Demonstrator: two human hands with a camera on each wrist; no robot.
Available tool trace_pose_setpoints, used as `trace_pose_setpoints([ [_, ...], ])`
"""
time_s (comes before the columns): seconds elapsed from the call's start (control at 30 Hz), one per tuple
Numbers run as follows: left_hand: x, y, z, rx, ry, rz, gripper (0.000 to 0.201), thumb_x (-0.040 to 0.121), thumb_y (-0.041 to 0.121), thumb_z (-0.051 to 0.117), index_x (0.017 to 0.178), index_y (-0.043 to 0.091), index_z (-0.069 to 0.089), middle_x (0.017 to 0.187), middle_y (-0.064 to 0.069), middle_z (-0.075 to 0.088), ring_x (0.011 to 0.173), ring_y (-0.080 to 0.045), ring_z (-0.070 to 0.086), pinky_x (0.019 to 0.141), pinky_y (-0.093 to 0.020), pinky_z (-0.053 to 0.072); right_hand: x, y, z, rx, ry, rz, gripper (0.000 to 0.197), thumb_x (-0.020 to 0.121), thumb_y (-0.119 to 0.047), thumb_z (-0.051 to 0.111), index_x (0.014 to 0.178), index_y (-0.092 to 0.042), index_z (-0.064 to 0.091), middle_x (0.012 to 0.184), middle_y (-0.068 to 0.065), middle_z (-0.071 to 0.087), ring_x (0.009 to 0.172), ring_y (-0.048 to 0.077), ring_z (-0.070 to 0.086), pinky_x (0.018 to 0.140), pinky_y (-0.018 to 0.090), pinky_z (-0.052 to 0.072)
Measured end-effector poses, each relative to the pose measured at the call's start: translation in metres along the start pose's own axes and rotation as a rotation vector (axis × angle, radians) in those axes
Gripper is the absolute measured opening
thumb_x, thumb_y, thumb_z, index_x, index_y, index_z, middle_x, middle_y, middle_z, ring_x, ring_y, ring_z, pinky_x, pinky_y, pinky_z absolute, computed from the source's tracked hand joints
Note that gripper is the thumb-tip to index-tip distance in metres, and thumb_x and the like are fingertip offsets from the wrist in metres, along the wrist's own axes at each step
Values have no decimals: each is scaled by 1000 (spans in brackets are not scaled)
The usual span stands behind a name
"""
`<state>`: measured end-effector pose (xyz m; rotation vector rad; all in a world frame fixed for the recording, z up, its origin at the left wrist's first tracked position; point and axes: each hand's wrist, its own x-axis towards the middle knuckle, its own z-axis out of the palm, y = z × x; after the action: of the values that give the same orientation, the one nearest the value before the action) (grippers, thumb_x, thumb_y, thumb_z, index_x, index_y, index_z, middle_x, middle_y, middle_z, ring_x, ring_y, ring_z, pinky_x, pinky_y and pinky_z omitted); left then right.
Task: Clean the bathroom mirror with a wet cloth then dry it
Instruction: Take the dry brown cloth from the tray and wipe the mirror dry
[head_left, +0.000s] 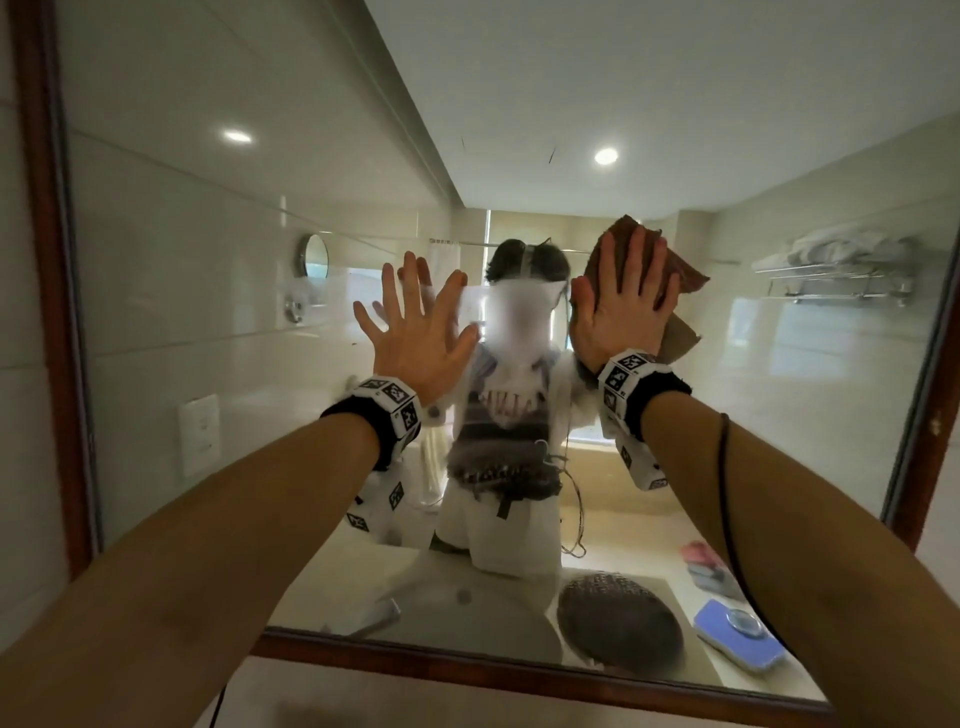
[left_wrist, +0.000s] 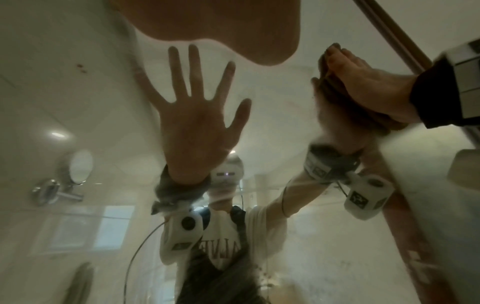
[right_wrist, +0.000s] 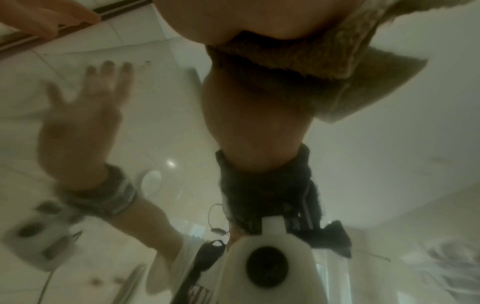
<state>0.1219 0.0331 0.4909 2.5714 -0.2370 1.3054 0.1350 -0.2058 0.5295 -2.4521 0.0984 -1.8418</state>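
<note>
both hands up on the big wood-framed bathroom mirror (head_left: 208, 218) now. left hand (head_left: 415, 332) flat on the glass, fingers spread wide & straight, holding nothing, sitting about mid-width. right hand (head_left: 621, 306) just beside it to the right, fingers straight & close together, palm pressing the brown folded cloth (head_left: 685, 275) flat against the glass; cloth corners stick out past the fingertips at top and right. left wrist view shows that same right hand (left_wrist: 363, 88) edge-on w/ the cloth (left_wrist: 335, 86) sandwiched between palm and mirror (left_wrist: 78, 102). right wrist view: the cloth (right_wrist: 337, 67) bunches under the palm, blurry. lots of open glass left of the left hand out to the dark wood frame (head_left: 47, 260), also above both hands, and right of the cloth toward the right frame edge. bottom frame rail runs well below the wrists. glass looks hazy around the hands.
</note>
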Motion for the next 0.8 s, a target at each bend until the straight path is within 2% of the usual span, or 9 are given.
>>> trace_pose_setpoints([
  [0.13, -1, -33, 0, 11, 63, -25, 69, 96, 68, 22, 155, 42, -2, 163, -7, -21, 149, -33, -20, 109, -69, -12, -10, -55, 7, 28, -37, -101, 59, 100, -48, 21, 153, -26, 10, 161, 8, 9, 147, 32, 3, 115, 52, 2],
  [0.23, 4, -64, 6, 9, 65, -34, 67, 95, 69, 20, 153, 44, -5, 164, -7, -17, 150, -35, -16, 104, -68, -17, -24, -102, 15, 28, -85, -176, 60, 99, -48, 21, 153, -26, 6, 161, 8, 7, 147, 32, 2, 115, 53, 1],
  [0.27, 6, -76, 6, -3, 57, -42, 67, 95, 70, 17, 152, 46, -10, 165, -8, -15, 150, -35, -14, 105, -74, -15, -30, -118, 19, 23, -97, -196, 60, 100, -49, 22, 153, -26, 6, 161, 9, 7, 147, 32, 3, 115, 54, 2],
  [0.3, 7, -87, 4, -13, 64, -69, 68, 94, 72, 12, 151, 47, -15, 165, -8, -13, 151, -35, -13, 107, -79, -6, -35, -134, 23, 23, -109, -216, 60, 100, -49, 23, 153, -26, 7, 161, 9, 8, 147, 33, 3, 115, 54, 3],
  [0.33, 8, -101, 4, -8, 77, -84, 68, 93, 73, 10, 151, 47, -16, 165, -8, -12, 151, -35, -12, 108, -78, 0, -40, -149, 26, 28, -121, -238, 60, 100, -48, 24, 153, -26, 9, 161, 9, 8, 147, 32, 3, 115, 54, 2],
  [0.43, -2, -134, 0, 71, 96, -97, 71, 94, 73, 19, 154, 42, -2, 165, -9, -12, 151, -34, -10, 109, -70, -6, -59, -187, 36, 24, -164, -315, 59, 99, -50, 19, 153, -27, 10, 161, 7, 6, 147, 31, 2, 117, 55, 3],
  [0.5, -11, -151, -7, 90, 112, -78, 71, 94, 73, 23, 155, 40, 5, 165, -12, -8, 151, -36, -6, 111, -70, -1, -76, -207, 43, 19, -209, -348, 60, 99, -52, 12, 153, -27, 8, 161, 6, 3, 148, 30, -1, 117, 55, 5],
  [0.63, -17, -178, 4, 61, 63, -45, 67, 96, 70, 22, 154, 43, 1, 165, -13, -8, 151, -37, -7, 110, -71, 2, -102, -225, 52, 13, -232, -355, 59, 99, -53, 16, 153, -29, 9, 161, 4, 3, 148, 29, -1, 117, 53, 2],
  [0.8, -24, -172, 15, -44, 54, 17, 63, 99, 65, 25, 154, 44, 0, 165, -11, -13, 151, -36, -10, 112, -71, 2, -118, -212, 56, -8, -271, -424, 60, 98, -53, 23, 152, -31, 10, 161, 3, 7, 148, 29, 3, 116, 54, 8],
])
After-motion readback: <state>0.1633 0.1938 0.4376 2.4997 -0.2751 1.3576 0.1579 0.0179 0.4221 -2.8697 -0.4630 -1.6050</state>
